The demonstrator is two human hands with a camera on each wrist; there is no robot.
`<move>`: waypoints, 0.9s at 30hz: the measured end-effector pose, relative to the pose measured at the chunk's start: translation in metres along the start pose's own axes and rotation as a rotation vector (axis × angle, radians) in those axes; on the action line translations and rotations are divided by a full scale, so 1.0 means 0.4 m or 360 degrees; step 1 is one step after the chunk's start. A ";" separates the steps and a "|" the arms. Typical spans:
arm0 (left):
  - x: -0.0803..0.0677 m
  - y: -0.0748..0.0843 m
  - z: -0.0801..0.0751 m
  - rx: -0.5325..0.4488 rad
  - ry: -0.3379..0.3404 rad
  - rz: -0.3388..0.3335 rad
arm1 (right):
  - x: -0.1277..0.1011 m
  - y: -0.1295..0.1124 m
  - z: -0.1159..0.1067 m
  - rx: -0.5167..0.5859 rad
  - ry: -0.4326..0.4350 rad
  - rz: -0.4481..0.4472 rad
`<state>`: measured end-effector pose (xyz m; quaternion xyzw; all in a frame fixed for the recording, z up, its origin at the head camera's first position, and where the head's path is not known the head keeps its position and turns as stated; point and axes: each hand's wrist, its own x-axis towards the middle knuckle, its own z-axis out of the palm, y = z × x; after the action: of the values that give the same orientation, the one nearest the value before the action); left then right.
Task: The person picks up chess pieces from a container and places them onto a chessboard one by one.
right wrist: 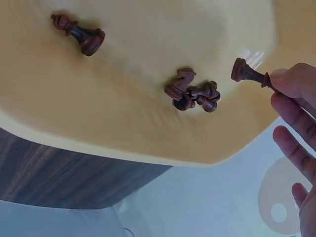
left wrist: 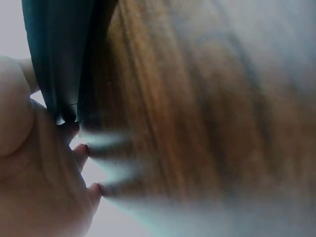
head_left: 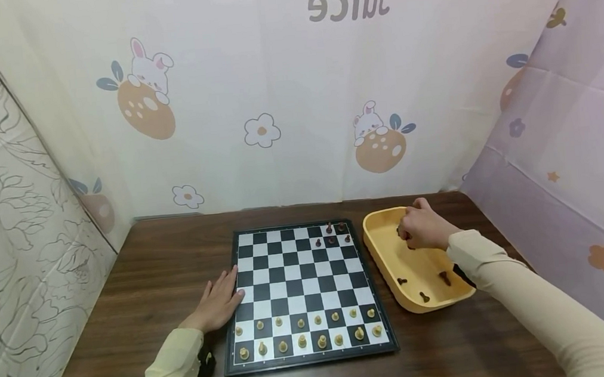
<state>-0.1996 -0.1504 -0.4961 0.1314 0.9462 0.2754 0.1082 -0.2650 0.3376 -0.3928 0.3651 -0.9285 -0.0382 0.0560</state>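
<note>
The right arm, in a pale sleeve [head_left: 532, 294], slants in past the table's near right corner and across the tray [head_left: 417, 305]. The right hand [head_left: 424, 227] is over the tray's far end, knuckles up; its thumb and forefinger pinch a dark chess piece [right wrist: 253, 75] near the top, with its base pointing away from the palm. The other fingers are apart from the piece, slightly bent. Below, more dark pieces [right wrist: 81, 35] lie on their sides in the tray, some in a small heap [right wrist: 183, 93].

The left hand [head_left: 216, 307] lies palm down at the chessboard's left edge, fingers extended and slightly spread, thumb on the border.

The chessboard [head_left: 312, 363] sits mid-table, the tray near the table's [head_left: 155, 297] right edge. Light pieces [head_left: 322, 342] fill the board's two near rows; five dark ones [head_left: 331, 240] stand at its far right corner.
</note>
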 end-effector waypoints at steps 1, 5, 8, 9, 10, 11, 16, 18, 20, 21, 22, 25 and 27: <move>0.000 0.000 0.001 -0.0005 0.0002 0.0001 | 0.002 0.000 0.000 -0.0004 -0.0013 0.0013; 0.002 -0.002 0.004 0.0001 0.0014 0.0001 | 0.012 0.001 -0.001 -0.0021 -0.0052 0.0036; 0.004 -0.002 0.005 0.0003 0.0015 -0.0007 | 0.020 0.001 -0.004 -0.0049 -0.0057 0.0038; 0.004 -0.002 0.005 0.0001 0.0013 -0.0008 | 0.023 0.001 -0.006 -0.0059 -0.0055 0.0038; 0.004 -0.002 0.004 -0.0001 0.0011 -0.0014 | 0.025 0.000 -0.007 -0.0063 -0.0050 0.0042; 0.004 -0.002 0.004 0.0004 0.0006 -0.0019 | 0.028 -0.001 -0.008 -0.0073 -0.0049 0.0051; 0.004 -0.001 0.000 0.0022 -0.0005 -0.0021 | 0.038 -0.006 -0.017 -0.0076 -0.0045 0.0068; 0.004 -0.001 0.000 0.0026 -0.0004 -0.0015 | 0.043 -0.008 -0.021 -0.0062 -0.0042 0.0057; 0.005 -0.002 0.000 0.0027 -0.0006 -0.0013 | 0.049 -0.009 -0.025 -0.0049 -0.0038 0.0050; 0.006 -0.002 0.000 0.0026 -0.0006 -0.0014 | 0.051 -0.010 -0.026 -0.0047 -0.0036 0.0050; 0.006 -0.002 0.000 0.0024 -0.0007 -0.0014 | 0.054 -0.010 -0.029 -0.0046 -0.0035 0.0049; 0.006 -0.002 -0.001 0.0023 -0.0010 -0.0015 | 0.063 -0.012 -0.034 -0.0049 -0.0021 0.0052; 0.006 -0.002 -0.002 0.0020 -0.0011 -0.0016 | 0.070 -0.015 -0.039 -0.0052 -0.0010 0.0055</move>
<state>-0.2021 -0.1508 -0.4960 0.1284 0.9481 0.2683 0.1121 -0.2791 0.3137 -0.3760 0.3480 -0.9340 -0.0536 0.0596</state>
